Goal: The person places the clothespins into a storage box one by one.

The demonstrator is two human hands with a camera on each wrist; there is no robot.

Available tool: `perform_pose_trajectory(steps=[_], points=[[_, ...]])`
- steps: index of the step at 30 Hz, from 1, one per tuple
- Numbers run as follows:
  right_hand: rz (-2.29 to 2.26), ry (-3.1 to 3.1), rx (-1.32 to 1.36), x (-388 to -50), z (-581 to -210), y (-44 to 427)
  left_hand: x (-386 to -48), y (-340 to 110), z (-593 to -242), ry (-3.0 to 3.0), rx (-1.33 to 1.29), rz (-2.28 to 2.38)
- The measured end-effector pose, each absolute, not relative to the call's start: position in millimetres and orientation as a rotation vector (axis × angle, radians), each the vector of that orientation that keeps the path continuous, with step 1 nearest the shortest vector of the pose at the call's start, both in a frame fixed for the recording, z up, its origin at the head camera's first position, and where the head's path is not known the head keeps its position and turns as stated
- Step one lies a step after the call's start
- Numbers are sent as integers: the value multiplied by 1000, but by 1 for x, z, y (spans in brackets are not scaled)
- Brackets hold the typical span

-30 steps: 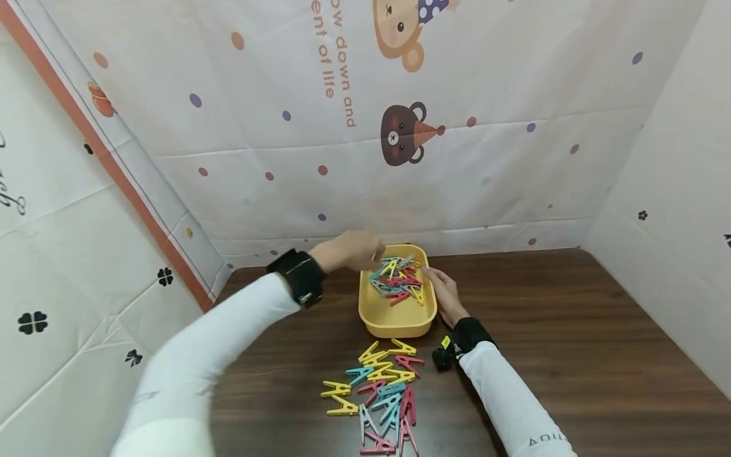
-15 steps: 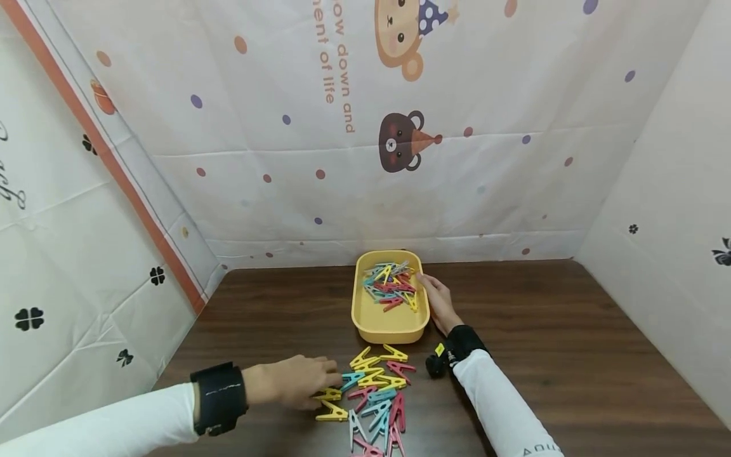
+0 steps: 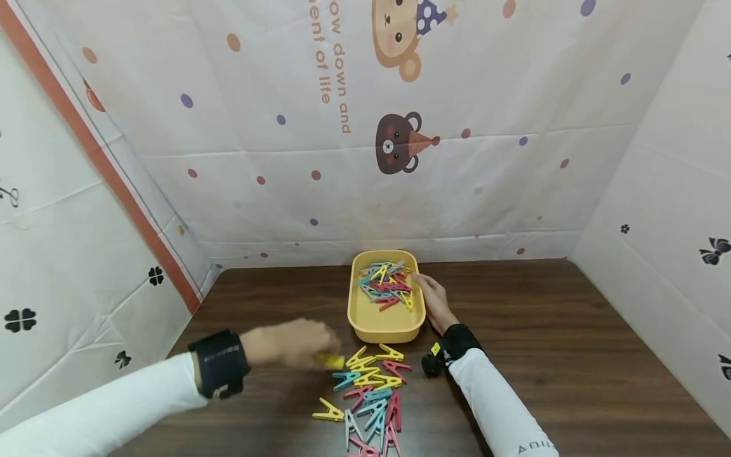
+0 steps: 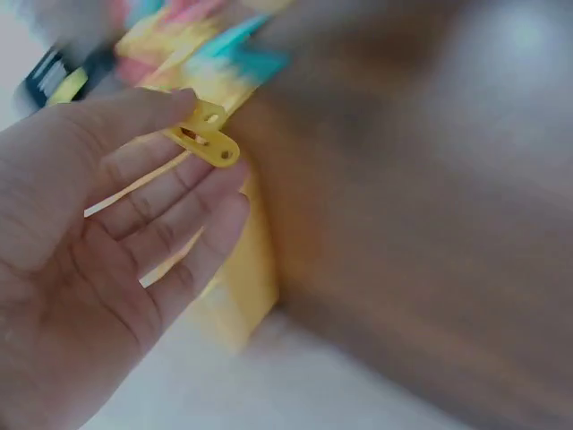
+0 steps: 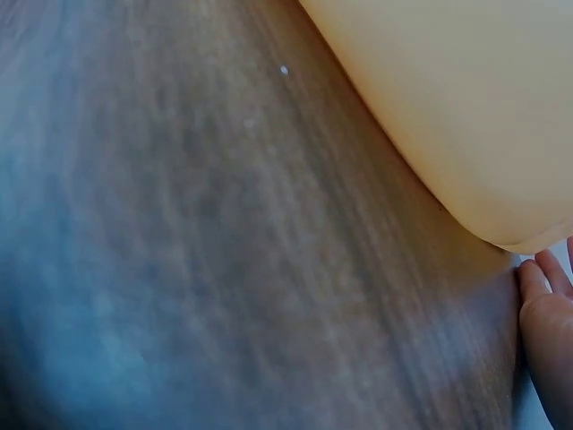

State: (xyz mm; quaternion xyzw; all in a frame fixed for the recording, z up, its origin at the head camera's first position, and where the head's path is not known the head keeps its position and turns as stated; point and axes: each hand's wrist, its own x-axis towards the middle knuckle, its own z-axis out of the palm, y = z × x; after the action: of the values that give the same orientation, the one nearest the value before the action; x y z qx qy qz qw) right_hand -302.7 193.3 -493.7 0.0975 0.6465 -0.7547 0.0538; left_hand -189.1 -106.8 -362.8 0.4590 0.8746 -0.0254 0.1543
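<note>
A yellow clothespin [image 4: 208, 141] is pinched between the thumb and fingers of my left hand [image 3: 294, 344], just above the table and left of the loose pile. My right hand [image 3: 435, 304] holds the right side of a yellow plastic basket [image 3: 385, 324], near its rim. In the right wrist view only part of that hand [image 5: 548, 313] shows, beside the basket wall [image 5: 466, 107]. Inside the basket lies a heap of mixed clothespins [image 3: 384, 285]. In front of it, several yellow, blue, red and grey clothespins [image 3: 371, 393] lie on the table.
The dark wooden table [image 3: 514, 343] meets a patterned cloth wall [image 3: 257, 216] just behind the basket. More cloth walls stand at left and right. One yellow clothespin [image 3: 328, 410] lies at the pile's left edge.
My left hand went from above the basket down to the left of the pile, then picked up a yellow clothespin and lifted it slightly. My right hand stays at the basket.
</note>
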Motion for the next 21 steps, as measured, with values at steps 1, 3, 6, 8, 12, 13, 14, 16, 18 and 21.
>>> perform_pose_trajectory(steps=[1,3,6,8,12,13,14,16,18,21], points=[[-2291,1969,298,-303,-494,194,-200,-101,-351,2533,1312,-16],[-2287,1983,302,-303,-493,194,-224,-88,-328,2579,1330,116],[-2290,1990,309,-303,-493,193,-261,-66,-299,2655,1353,267],[-2282,1996,308,-303,-493,192,-285,-51,-287,2684,1345,379],[-2265,2008,314,-296,-494,189,-321,-19,-275,2741,1234,406],[-2261,2012,311,-295,-494,189,-328,-11,-276,2756,1195,377],[-2263,2011,314,-294,-494,189,-334,-3,-278,2775,1146,327],[-2269,2012,315,-291,-494,189,-343,10,-286,2801,1061,224],[-2272,2020,310,-289,-493,189,-348,21,-298,2806,974,157],[-2272,2032,319,-285,-493,190,-350,32,-320,2786,857,121]])
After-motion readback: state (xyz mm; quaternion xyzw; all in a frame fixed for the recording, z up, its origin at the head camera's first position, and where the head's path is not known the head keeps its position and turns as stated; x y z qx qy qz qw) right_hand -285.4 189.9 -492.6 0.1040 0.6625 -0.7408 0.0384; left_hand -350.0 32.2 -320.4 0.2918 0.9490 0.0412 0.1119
